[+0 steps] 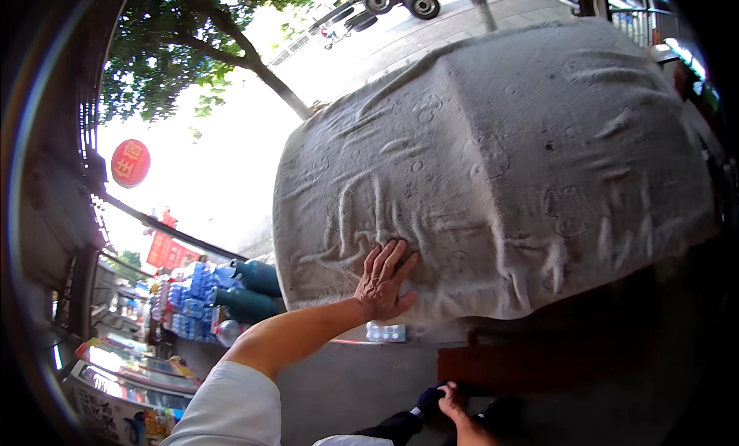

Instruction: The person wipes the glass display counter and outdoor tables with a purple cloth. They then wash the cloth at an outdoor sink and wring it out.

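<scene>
A large grey-white cloth with creases and faint raised patterns covers a wide, roughly table-like surface. My left hand lies palm down on its near edge, fingers spread, with small folds bunched in the cloth just beyond the fingertips. Low in the picture, my right hand is near my dark trousers and shoes, away from the cloth. Its fingers are curled; whether something is inside them is not clear. What supports the cloth is hidden beneath it.
A dark red wooden bench or stool stands below the cloth's near edge. To the left are blue-green gas cylinders, packs of bottled water and a glass-topped display case. A tree trunk rises beyond, near the road.
</scene>
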{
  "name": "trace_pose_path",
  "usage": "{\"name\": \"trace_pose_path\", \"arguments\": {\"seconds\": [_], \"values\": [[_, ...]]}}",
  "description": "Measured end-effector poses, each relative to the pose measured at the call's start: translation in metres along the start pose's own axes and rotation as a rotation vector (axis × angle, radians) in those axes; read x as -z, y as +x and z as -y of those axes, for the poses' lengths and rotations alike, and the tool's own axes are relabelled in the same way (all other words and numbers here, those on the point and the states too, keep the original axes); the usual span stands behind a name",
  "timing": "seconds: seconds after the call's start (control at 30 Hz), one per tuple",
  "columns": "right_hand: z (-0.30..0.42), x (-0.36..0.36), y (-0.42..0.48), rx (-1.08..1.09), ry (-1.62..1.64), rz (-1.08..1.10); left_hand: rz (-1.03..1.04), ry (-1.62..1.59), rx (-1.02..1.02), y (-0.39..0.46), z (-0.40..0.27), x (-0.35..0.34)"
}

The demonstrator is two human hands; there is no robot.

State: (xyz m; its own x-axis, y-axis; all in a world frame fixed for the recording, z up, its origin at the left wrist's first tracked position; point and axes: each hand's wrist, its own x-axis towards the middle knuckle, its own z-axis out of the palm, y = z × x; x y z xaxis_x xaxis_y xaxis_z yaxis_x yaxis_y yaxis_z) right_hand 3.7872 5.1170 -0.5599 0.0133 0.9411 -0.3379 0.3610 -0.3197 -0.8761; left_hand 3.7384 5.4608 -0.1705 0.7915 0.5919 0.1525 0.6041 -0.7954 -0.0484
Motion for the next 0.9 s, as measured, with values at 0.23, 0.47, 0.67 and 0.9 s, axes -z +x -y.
{"name": "trace_pose_path", "arguments": {"seconds": [0.23, 0.47, 0.67, 0.9], "values": [[-0.001, 0.073, -0.169, -0.811, 0.45, -0.087, -0.032, -0.032, 0.057, -0.019, 0.009, -0.005], [0.013, 0.019, -0.452, -0.859, 1.434, -1.126, -0.078, -0.073, 0.024, -0.027, -0.005, -0.001], [0.097, -0.03, -0.543, -1.057, 1.504, -1.366, 0.036, 0.035, 0.053, -0.042, 0.008, -0.003], [0.076, -0.014, -0.587, -1.069, 1.457, -1.428, 0.294, 0.02, 0.154, -0.031, -0.016, 0.04]]}}
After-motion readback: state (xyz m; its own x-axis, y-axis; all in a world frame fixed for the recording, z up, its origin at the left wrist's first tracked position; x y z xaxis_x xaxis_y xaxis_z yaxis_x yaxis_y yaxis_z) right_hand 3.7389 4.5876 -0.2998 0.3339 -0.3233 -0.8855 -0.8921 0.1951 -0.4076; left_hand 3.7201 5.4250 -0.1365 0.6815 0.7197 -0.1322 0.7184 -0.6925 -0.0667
